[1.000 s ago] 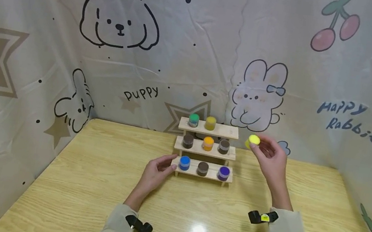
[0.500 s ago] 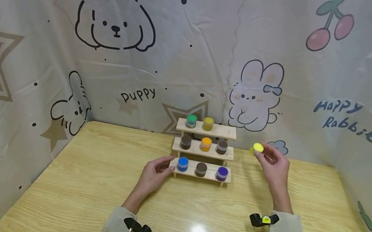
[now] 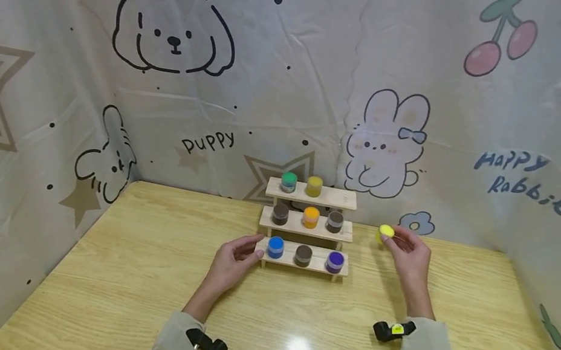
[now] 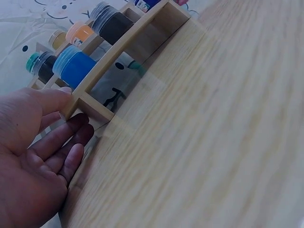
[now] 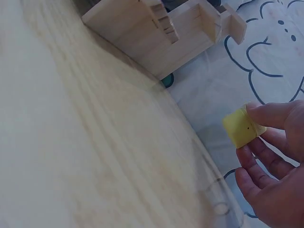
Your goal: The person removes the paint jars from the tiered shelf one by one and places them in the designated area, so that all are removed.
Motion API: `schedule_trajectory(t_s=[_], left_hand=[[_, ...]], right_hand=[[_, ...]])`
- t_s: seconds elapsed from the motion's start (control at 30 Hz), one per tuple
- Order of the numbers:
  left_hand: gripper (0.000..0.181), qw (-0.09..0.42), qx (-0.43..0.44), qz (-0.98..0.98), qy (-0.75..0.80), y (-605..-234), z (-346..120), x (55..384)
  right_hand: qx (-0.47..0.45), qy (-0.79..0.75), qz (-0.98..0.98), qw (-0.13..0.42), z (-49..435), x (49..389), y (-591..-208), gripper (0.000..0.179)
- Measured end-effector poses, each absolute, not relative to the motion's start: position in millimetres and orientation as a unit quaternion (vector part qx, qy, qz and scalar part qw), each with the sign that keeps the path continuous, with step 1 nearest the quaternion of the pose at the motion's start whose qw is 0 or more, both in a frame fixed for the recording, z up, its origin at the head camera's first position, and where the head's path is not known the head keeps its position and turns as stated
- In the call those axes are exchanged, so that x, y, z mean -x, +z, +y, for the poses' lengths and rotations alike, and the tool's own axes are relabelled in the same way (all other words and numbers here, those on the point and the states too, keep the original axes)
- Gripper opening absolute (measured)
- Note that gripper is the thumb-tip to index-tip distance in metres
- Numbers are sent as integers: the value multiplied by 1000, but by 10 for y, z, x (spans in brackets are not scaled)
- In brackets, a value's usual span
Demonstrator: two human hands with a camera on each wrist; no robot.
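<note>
A three-tier wooden rack (image 3: 329, 196) stands near the back of the table. My left hand (image 3: 230, 262) grips the left end of its lowest tier; in the left wrist view the thumb lies over the end of the plank (image 4: 124, 45), with the fingers curled beside the leg. Right of the rack, my right hand (image 3: 411, 266) pinches a small yellow paint jar (image 3: 385, 232) between thumb and fingers. Blue (image 3: 275, 248), dark brown (image 3: 303, 256) and purple (image 3: 335, 262) jars fill the lowest tier. Above sit an orange jar (image 3: 310, 217) between two dark ones, then green (image 3: 288, 182) and yellow (image 3: 314, 186) jars on top.
The wood-grain table (image 3: 132, 274) reaches back to a printed curtain (image 3: 292, 103) close behind the rack. More curtain hangs along the left and right sides. Both wrists wear small black cameras over the sleeves.
My right hand has moved lower and slightly away from the rack's right side, carrying the yellow paint jar. The left hand keeps its hold on the rack. The head view has shifted slightly.
</note>
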State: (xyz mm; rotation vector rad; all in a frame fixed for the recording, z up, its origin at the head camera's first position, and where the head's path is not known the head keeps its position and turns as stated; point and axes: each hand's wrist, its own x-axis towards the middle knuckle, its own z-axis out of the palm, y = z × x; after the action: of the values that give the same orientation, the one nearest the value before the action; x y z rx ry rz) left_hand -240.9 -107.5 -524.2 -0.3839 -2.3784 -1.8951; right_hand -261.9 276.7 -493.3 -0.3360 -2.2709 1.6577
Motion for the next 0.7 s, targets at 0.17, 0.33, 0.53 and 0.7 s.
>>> schedule_trajectory(t_s=[0.17,0.33,0.53,0.7], left_hand=[[40,35,125,-775,-618,-5230,-1085,2392],[39,35,112,-785,-609,-5202,-1043,2383],[40,39,108,-789,-603,-5184,-1013,2384],[40,37,112,-791,-600,-5189,-1045,2383]], right_hand=[[127,574,-799,127,2762,2638,-5003,44],[134,559,-812,107,2762,2653,-5049,44],[130,539,-826,100,2770,2668,-5087,44],[126,534,-831,94,2766,2684,-5102,44]])
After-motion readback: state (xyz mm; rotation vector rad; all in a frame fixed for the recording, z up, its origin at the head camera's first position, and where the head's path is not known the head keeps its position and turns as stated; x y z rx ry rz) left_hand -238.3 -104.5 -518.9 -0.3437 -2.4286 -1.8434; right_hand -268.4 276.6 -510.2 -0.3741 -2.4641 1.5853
